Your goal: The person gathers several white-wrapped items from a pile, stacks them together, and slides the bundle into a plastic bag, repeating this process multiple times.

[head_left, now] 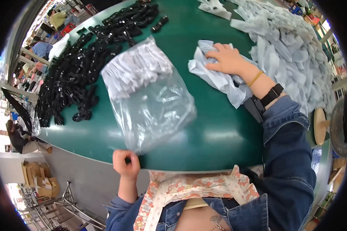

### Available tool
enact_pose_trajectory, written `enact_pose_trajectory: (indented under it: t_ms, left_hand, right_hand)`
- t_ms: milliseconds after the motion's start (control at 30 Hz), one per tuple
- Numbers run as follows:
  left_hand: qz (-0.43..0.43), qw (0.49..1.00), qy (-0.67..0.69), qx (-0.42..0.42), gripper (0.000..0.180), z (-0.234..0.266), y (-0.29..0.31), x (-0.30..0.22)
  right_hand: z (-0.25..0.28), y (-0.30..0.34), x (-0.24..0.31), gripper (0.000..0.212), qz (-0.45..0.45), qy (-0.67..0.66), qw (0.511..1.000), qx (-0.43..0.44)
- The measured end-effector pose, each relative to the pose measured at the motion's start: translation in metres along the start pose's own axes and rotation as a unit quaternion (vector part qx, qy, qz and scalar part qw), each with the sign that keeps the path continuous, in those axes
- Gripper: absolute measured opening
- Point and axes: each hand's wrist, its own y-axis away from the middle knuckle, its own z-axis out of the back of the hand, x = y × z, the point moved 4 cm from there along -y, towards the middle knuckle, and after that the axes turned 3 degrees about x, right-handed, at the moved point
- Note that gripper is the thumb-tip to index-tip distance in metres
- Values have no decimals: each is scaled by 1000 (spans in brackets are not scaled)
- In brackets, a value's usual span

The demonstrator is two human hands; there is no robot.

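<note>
Grn tbl point(216, 154), gry flr point(86, 173) below

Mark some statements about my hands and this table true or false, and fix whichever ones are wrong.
1. The right hand is on some pale pieces. True.
2. The left hand is inside a cardboard box. False: it is curled at the near end of a clear plastic bag.
3. White pieces fill the bag completely. False: they sit toward its far end.
4. Black bundles lie left of the bag. True.
5. The tabletop is red. False: it is green.
</note>
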Motion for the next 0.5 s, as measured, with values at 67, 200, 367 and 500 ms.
enact_pose_trajectory:
  t_ms: [67,200,367,500]
  left_hand:
    - [-43,998,-35,-5,17,7,-2,-7]
    - [-188,981,-33,-20,18,-3,-16,-43]
    - [-329,934,19,135,26,-32,-41,-109]
    - [-317,921,28,226,25,-92,-56,-150]
  right_hand:
    - [-7,38,18,46,46,10,999,1]
    - [8,101,31,39,184,-79,967,-154]
    - [23,184,69,32,153,-169,960,-166]
    - [-15,217,87,23,147,-136,968,-152]
